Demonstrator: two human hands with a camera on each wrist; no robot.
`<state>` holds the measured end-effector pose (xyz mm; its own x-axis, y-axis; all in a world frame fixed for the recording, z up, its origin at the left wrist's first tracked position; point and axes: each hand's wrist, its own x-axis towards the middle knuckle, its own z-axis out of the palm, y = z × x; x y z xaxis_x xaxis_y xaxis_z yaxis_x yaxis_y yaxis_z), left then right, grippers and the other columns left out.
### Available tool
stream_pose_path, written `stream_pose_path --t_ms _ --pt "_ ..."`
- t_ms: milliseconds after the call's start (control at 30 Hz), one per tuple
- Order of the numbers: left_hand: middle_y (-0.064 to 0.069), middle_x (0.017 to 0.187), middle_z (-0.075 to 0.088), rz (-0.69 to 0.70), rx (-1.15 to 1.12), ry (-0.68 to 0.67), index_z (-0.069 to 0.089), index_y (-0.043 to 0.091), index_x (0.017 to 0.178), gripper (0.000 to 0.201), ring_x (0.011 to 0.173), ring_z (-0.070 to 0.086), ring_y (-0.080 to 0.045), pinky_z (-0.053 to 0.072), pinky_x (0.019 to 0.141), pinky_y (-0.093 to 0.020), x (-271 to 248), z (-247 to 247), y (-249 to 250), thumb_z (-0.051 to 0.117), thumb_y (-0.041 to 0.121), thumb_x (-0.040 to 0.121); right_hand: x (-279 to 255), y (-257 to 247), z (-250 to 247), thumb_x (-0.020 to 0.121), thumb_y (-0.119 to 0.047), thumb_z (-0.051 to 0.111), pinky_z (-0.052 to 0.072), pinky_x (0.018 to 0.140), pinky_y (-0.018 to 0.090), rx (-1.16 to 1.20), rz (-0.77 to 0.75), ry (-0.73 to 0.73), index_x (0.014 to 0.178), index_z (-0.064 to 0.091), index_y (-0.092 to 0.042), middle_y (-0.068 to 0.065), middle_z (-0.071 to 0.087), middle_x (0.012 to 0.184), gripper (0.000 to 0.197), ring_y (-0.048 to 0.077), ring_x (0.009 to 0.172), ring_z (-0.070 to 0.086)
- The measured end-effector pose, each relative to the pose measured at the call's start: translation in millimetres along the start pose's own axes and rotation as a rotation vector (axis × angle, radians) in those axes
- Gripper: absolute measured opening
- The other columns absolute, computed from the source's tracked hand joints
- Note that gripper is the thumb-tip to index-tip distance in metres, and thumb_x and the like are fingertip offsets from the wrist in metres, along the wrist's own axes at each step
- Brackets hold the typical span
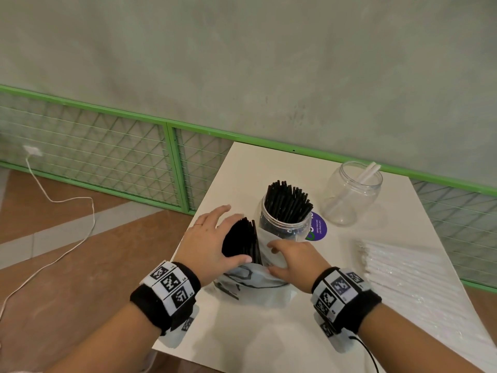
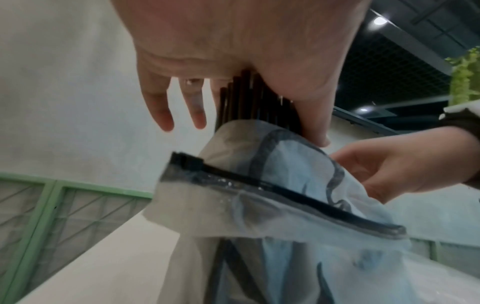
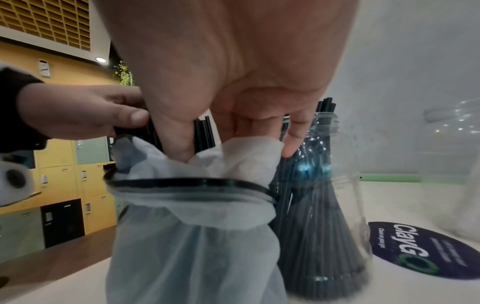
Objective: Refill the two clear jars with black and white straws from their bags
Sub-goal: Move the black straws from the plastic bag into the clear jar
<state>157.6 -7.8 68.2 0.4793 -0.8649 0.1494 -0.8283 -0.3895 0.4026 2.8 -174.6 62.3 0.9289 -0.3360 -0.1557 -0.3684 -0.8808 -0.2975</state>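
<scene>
A bundle of black straws (image 1: 240, 242) sticks up out of a translucent zip bag (image 1: 254, 282) near the front of the white table (image 1: 242, 332). My left hand (image 1: 213, 239) grips the bundle, thumb on the near side and fingers behind; the left wrist view shows the black straws (image 2: 249, 102) against the palm. My right hand (image 1: 291, 262) pinches the bag's folded top edge (image 3: 233, 156). Just behind stands a clear jar (image 1: 282, 224) packed with black straws. Farther right, a second clear jar (image 1: 352, 195) holds two white straws.
A clear bag of white straws (image 1: 403, 270) lies along the table's right side. A round purple sticker (image 1: 319, 229) sits between the jars. A green mesh fence (image 1: 107, 146) and wall run behind; a white cable (image 1: 61, 254) trails on the floor at left.
</scene>
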Motion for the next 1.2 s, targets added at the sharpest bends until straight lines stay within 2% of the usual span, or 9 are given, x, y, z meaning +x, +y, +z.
stream_pose_path --t_ms 100,267,467,533,667,767,900,1067,1200 --pt "0.011 0.148 0.032 -0.101 -0.240 -0.055 0.022 0.038 0.144 0.094 0.133 0.034 -0.013 0.030 0.107 -0.028 -3.8 2.2 1.9 0.073 0.057 0.067 5.0 -3.9 1.7 0.077 -0.053 0.066 0.042 0.096 0.032 0.050 0.039 -0.021 0.140 0.038 -0.024 -0.006 0.056 0.128 0.074 0.017 0.115 0.055" --pt "0.012 0.141 0.042 -0.134 -0.331 -0.082 0.020 0.038 0.145 0.101 0.129 0.040 -0.012 0.033 0.106 -0.027 -2.1 6.4 6.9 0.079 0.050 0.063 17.2 -21.3 2.8 0.065 -0.056 0.076 0.043 0.098 0.036 0.237 0.081 0.013 0.139 0.037 -0.028 -0.005 0.058 0.120 0.088 0.014 0.111 0.054" --pt "0.013 0.148 0.025 -0.104 -0.448 -0.090 0.011 0.038 0.147 0.117 0.134 0.026 -0.005 0.024 0.112 -0.028 3.2 8.3 8.5 0.084 0.049 0.056 31.1 -32.2 9.2 0.071 -0.046 0.072 0.031 0.095 0.039 0.184 0.114 0.032 0.125 0.048 -0.030 -0.004 0.049 0.119 0.061 0.017 0.115 0.047" --pt "0.018 0.143 0.029 -0.079 -0.471 -0.079 0.021 0.043 0.143 0.105 0.130 0.030 -0.002 0.028 0.112 -0.030 4.1 11.7 7.2 0.083 0.049 0.058 31.3 -35.1 9.8 0.072 -0.044 0.071 0.032 0.092 0.037 0.212 0.097 0.055 0.109 0.050 -0.030 -0.009 0.055 0.105 0.045 0.016 0.103 0.051" --pt "0.023 0.125 0.039 -0.062 -0.469 -0.005 0.052 0.052 0.115 0.057 0.115 0.046 -0.006 0.040 0.103 -0.034 4.4 20.1 4.1 0.068 0.057 0.061 30.0 -35.0 14.1 0.058 -0.060 0.075 0.034 0.092 0.037 0.281 0.095 0.076 0.101 0.048 -0.036 -0.018 0.058 0.089 0.056 0.011 0.095 0.056" --pt "0.020 0.118 0.043 -0.067 -0.469 0.056 0.060 0.047 0.102 0.036 0.109 0.049 -0.008 0.040 0.098 -0.028 5.4 23.8 5.7 0.070 0.043 0.069 27.6 -27.4 17.2 0.048 -0.070 0.063 0.041 0.091 0.038 0.387 0.090 0.157 0.085 0.050 -0.043 -0.020 0.058 0.076 0.048 0.008 0.089 0.059" --pt "0.018 0.113 0.044 -0.070 -0.460 0.115 0.063 0.039 0.093 0.023 0.103 0.050 -0.006 0.040 0.091 -0.023 5.7 25.2 7.4 0.073 0.029 0.075 17.6 -17.0 13.4 0.062 -0.040 0.085 0.044 0.076 0.019 0.591 0.041 0.212 0.077 0.054 -0.049 -0.016 0.062 0.070 0.035 -0.005 0.075 0.057" --pt "0.016 0.113 0.044 -0.068 -0.438 0.116 0.063 0.037 0.093 0.020 0.102 0.050 -0.007 0.040 0.088 -0.021 6.9 24.8 9.0 0.072 0.029 0.077 9.0 -9.9 2.9 0.074 -0.030 0.079 0.044 0.062 0.022 0.766 0.001 0.260 0.070 0.058 -0.018 0.002 0.056 0.067 0.024 0.008 0.064 0.051" --pt "0.015 0.113 0.044 -0.078 -0.432 0.118 0.063 0.035 0.092 0.019 0.102 0.050 -0.007 0.038 0.088 -0.019 7.7 24.6 9.9 0.073 0.029 0.077 1.9 -11.5 -19.0 0.082 -0.021 0.073 0.042 0.061 0.011 0.886 0.004 0.357 0.073 0.057 -0.003 0.002 0.054 0.067 0.025 0.005 0.062 0.050"
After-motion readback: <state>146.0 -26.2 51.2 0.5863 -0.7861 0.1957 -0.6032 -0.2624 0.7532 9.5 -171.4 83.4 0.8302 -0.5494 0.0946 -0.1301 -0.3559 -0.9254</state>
